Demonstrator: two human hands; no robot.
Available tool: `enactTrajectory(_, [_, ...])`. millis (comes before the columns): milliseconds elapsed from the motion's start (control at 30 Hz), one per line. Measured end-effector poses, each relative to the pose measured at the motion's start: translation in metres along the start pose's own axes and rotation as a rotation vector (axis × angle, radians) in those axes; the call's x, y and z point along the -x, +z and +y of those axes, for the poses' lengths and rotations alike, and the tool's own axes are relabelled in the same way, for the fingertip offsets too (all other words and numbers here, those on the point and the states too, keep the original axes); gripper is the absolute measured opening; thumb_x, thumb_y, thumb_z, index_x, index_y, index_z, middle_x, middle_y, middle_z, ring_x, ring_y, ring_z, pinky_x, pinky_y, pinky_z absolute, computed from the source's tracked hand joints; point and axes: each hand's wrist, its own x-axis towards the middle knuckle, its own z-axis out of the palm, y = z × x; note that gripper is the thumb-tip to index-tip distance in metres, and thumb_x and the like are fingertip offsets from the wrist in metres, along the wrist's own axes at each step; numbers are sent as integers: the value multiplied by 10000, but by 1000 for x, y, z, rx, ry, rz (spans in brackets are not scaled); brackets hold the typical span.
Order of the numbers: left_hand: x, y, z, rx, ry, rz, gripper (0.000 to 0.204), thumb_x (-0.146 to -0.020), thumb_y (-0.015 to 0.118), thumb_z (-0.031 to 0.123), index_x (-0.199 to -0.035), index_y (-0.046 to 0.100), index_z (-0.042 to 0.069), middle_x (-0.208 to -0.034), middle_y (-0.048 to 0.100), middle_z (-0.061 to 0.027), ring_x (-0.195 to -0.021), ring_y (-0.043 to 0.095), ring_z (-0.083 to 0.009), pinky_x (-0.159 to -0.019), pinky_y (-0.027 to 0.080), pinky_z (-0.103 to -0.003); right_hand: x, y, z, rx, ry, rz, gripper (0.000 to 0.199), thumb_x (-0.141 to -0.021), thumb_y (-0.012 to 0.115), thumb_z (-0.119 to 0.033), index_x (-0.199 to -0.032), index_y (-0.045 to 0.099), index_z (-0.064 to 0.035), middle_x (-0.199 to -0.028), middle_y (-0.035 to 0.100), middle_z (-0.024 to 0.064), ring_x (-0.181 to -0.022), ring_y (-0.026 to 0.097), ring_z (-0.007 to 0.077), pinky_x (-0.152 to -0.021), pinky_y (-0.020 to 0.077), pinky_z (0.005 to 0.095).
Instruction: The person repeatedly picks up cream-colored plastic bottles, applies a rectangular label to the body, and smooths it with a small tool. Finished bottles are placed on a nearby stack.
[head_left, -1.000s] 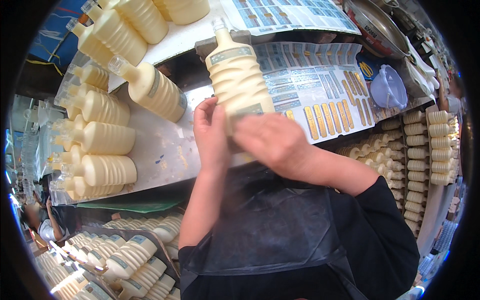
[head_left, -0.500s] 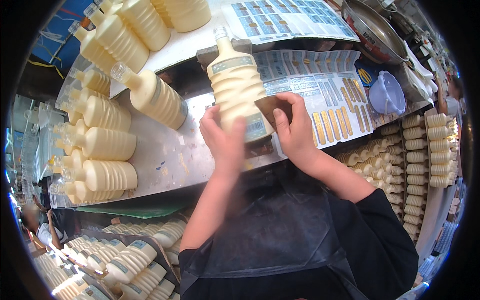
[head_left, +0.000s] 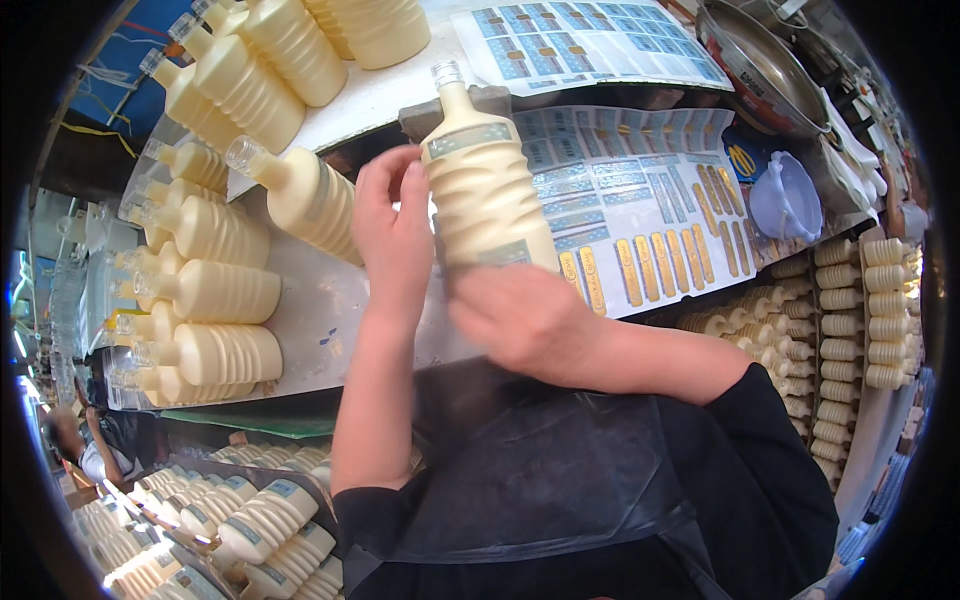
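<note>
A cream bottle with wavy ridges and a clear neck lies neck-away before me, a blue-grey label band near its shoulder and another label near its base. My left hand is at the bottle's upper left side, its fingers curved and thumb apart, nothing visible held. Across the bottle's base lies my right hand, blurred, its fingers folded under and mostly hidden. The brown flat piece seen earlier does not show now. Left of my left hand leans a second cream bottle.
Label sheets with blue and gold strips lie at right, with more sheets behind. A lilac bucket and a large metal pan stand farther right. Cream bottles line the left; others fill racks at right and a bin below.
My left hand has moved up the bottle's left side. The right hand has swung left across its base, and the brown piece it held is out of sight.
</note>
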Motion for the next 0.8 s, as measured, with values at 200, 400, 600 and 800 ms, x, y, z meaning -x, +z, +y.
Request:
enactTrajectory(200, [-60,21,5,-479,231,-163,392,-982,622,260,-1320,659,65,-1023,705,-159,-915,682,-296,-862,532,-402,17,-2,15,-83,254,173,262,-843,696,11,-1104,683,10,-993,721,135,-825,723,282,-703,569,366])
enactTrajectory(400, [-90,38,29,-798,84,-302,463,-998,548,388,-1353,661,113,-1044,745,-200,-1009,693,-383,-900,524,-483,51,-2,40,-273,649,393,307,-925,724,-40,-1227,678,-4,-1040,750,149,-896,740,221,-788,572,309])
enactTrajectory(600, [-116,39,13,-799,149,-236,430,-961,587,376,-1254,661,70,-1086,728,-216,-1017,667,-446,-962,503,-511,57,5,57,-314,714,457,326,-898,741,-3,-1220,692,4,-1097,752,167,-961,748,236,-828,581,323])
enactTrajectory(800, [-57,-10,87,-184,-123,-253,235,-987,633,258,-1094,586,53,-1036,709,-113,-907,666,-209,-834,530,-343,77,-2,71,-517,709,580,325,-942,714,-24,-1263,666,-11,-1161,715,100,-1064,686,169,-939,531,294])
